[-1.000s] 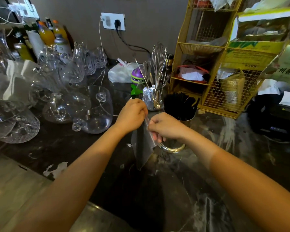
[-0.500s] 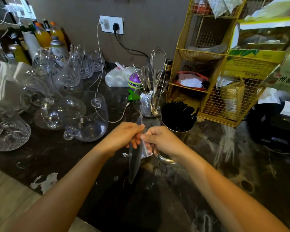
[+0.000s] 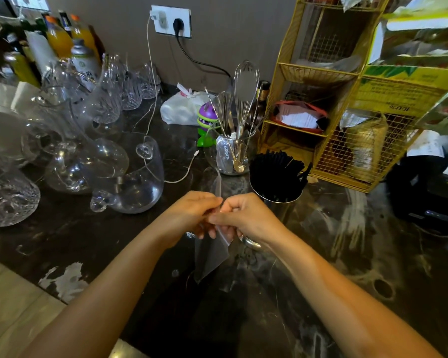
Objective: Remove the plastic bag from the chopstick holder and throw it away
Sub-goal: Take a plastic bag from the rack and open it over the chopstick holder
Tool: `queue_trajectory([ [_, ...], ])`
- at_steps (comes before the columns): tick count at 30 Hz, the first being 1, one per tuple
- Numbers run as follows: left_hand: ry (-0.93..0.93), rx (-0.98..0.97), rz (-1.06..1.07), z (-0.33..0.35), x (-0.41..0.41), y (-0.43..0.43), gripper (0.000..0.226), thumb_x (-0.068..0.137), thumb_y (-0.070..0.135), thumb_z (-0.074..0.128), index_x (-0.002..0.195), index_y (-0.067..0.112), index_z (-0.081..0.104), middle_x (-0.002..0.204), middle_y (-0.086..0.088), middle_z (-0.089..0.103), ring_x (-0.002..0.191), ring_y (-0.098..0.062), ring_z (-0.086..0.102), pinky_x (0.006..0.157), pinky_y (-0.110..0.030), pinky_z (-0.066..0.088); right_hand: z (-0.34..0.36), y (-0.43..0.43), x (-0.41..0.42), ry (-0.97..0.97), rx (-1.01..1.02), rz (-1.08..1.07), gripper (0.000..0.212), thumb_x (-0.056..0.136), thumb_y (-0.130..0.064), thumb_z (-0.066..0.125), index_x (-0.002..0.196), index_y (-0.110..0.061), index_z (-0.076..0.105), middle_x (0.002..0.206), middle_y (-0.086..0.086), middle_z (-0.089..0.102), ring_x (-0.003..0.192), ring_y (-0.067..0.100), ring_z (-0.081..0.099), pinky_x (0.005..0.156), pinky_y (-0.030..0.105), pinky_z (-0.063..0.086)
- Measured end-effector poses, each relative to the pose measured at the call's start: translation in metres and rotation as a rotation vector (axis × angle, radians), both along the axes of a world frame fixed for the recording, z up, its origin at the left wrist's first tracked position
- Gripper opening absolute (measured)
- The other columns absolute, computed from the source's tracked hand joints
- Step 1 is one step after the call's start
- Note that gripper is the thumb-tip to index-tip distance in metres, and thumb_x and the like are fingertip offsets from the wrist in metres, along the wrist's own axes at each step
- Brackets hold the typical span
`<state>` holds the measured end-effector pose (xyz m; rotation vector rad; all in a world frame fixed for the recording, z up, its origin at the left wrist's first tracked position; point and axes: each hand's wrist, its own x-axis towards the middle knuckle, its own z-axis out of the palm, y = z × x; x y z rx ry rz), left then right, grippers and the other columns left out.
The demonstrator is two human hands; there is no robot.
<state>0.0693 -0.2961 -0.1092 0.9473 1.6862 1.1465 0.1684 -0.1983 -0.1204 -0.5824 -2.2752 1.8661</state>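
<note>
Now plastic bag (image 3: 210, 257) hangs pinched between left hand (image 3: 192, 215) and right hand (image 3: 246, 217).

Dark marble counter (image 3: 347, 254) carries glass jugs (image 3: 130, 177); utensil jar (image 3: 230, 156); chopstick holder (image 3: 277, 177); yellow rack (image 3: 347, 99).

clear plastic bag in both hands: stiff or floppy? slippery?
Likely floppy: the plastic bag hangs limp and creased below the left hand and right hand, holding no shape. Probably very light, since a pinch at its top edge carries it. Possibly slick: the film looks glossy, so a loose pinch could slip.
</note>
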Motion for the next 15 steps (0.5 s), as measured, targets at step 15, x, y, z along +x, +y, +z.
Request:
queue_trajectory([
  [15,-0.216,0.149,0.075,-0.0025,0.0058,0.0025,0.03,0.088,0.014,0.042,0.059,0.013,0.05,0.047,0.0,0.054,0.044,-0.011,0.052,0.041,-0.018,0.039,0.0007,0.0036,0.0058,0.112,-0.323,-0.035,0.03,0.082,-0.023,0.059,0.055,-0.013,0.052,0.057,0.009,0.058,0.057,0.023,0.059,0.07,0.036,0.043],
])
